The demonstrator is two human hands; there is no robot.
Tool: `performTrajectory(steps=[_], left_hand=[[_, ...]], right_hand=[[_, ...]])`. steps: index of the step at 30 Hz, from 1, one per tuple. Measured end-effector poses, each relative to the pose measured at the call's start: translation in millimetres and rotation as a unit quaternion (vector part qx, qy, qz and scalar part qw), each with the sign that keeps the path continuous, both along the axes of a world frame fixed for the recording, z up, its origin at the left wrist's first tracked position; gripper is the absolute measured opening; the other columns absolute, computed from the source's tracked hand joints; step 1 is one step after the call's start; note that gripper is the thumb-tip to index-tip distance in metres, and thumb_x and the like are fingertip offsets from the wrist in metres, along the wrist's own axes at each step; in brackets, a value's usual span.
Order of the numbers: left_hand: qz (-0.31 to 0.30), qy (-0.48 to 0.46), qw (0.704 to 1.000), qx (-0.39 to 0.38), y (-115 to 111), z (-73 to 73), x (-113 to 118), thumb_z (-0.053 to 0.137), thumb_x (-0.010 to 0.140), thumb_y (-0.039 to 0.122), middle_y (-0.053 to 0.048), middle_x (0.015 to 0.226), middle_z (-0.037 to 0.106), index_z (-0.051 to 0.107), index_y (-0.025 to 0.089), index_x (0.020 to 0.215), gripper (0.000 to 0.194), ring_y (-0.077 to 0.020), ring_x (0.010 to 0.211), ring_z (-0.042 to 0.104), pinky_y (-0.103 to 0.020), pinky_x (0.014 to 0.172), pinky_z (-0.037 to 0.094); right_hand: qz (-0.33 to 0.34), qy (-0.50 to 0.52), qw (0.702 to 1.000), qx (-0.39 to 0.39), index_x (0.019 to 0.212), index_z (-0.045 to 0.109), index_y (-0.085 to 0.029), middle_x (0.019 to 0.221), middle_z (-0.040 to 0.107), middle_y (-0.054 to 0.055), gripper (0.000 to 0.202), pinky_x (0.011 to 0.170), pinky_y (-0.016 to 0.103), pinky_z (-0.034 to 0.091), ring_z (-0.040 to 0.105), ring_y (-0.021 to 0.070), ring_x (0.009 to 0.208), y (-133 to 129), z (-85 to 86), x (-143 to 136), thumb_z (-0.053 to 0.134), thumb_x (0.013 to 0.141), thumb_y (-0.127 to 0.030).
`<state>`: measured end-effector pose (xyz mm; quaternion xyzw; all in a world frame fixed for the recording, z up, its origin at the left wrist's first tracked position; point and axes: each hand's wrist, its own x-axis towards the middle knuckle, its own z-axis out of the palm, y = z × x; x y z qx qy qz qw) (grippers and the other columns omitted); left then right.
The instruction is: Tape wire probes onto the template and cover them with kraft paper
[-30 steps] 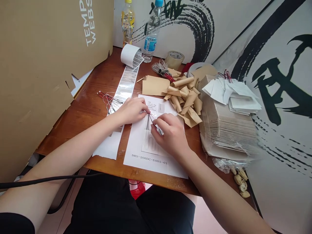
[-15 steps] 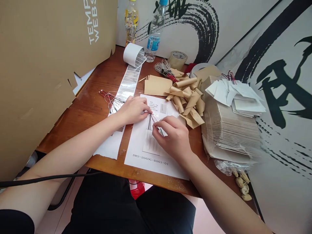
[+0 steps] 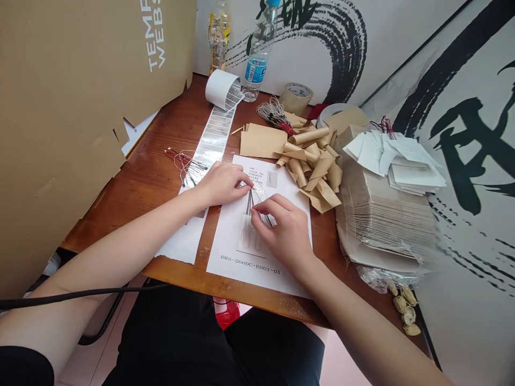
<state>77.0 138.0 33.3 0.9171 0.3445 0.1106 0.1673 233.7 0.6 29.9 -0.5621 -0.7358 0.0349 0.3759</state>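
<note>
Over a printed sheet point(image 3: 229, 252) marked DRS-206DC-E001-01, both my hands pinch a small set of thin wires point(image 3: 252, 198). My left hand point(image 3: 227, 184) is closed on the upper end, its thumb and forefinger together. Lower down, my right hand point(image 3: 284, 220) pinches the same wires, with dark strands showing beside its fingers. A loose bunch of red, white and black wires point(image 3: 183, 161) lies left of my left hand, partly on a strip of silvery labels point(image 3: 213, 134) that runs back to a curled roll point(image 3: 222, 90).
Brown paper pieces point(image 3: 263, 140) and rolled brown papers point(image 3: 317, 161) lie behind my right hand. A wire bundle point(image 3: 273, 113), tape roll point(image 3: 296, 97) and bottles point(image 3: 255, 72) stand farther back. At right is a wrapped stack point(image 3: 382, 220) topped with white packets; peanuts point(image 3: 404, 308) lie near the edge.
Both hands stay nearly in place, still pinching the wires, with only slight finger movement. The whole view has shifted a little.
</note>
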Motion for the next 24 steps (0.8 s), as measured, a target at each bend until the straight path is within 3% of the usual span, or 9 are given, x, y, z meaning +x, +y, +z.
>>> performTrajectory(steps=[5,11,16,24], left_hand=[[0.006,-0.017,1.0,-0.005,0.2,-3.0,2.2,0.063,0.093,0.04,-0.004,0.092,0.075,0.083,0.028,0.105,0.026,-0.0242,0.095,0.067,-0.04,0.09,0.041],[0.009,-0.007,1.0,-0.01,0.2,-0.2,1.2,0.055,0.09,0.02,-0.003,0.096,0.077,0.083,0.03,0.108,0.034,-0.0244,0.098,0.068,-0.042,0.094,0.041],[0.006,0.005,1.0,-0.008,0.7,1.7,0.4,0.055,0.088,0.02,-0.003,0.097,0.077,0.083,0.03,0.109,0.037,-0.0246,0.1,0.067,-0.042,0.094,0.041],[0.008,0.005,1.0,-0.009,0.5,1.9,0.2,0.06,0.095,0.039,-0.004,0.096,0.077,0.084,0.029,0.108,0.028,-0.0252,0.095,0.067,-0.044,0.093,0.04]], right_hand=[[0.004,0.006,1.0,-0.01,0.079,0.066,-0.023,0.078,0.069,0.003,0.015,0.061,0.031,0.046,0.064,0.0183,0.071,-0.2,0.6,1.3,0.061,0.092,-0.017],[0.016,0.03,0.999,-0.033,0.078,0.069,-0.022,0.075,0.071,0.003,0.015,0.062,0.031,0.05,0.066,0.0183,0.07,-1.9,1.0,0.3,0.063,0.091,-0.016],[0.016,0.061,0.997,-0.043,0.078,0.07,-0.023,0.075,0.071,0.001,0.015,0.062,0.03,0.049,0.066,0.0167,0.069,-2.0,1.3,-0.2,0.063,0.09,-0.016],[0.016,0.047,0.998,-0.045,0.077,0.068,-0.022,0.074,0.07,0.001,0.015,0.055,0.029,0.044,0.063,0.0155,0.064,-1.9,2.2,1.1,0.063,0.089,-0.014]])
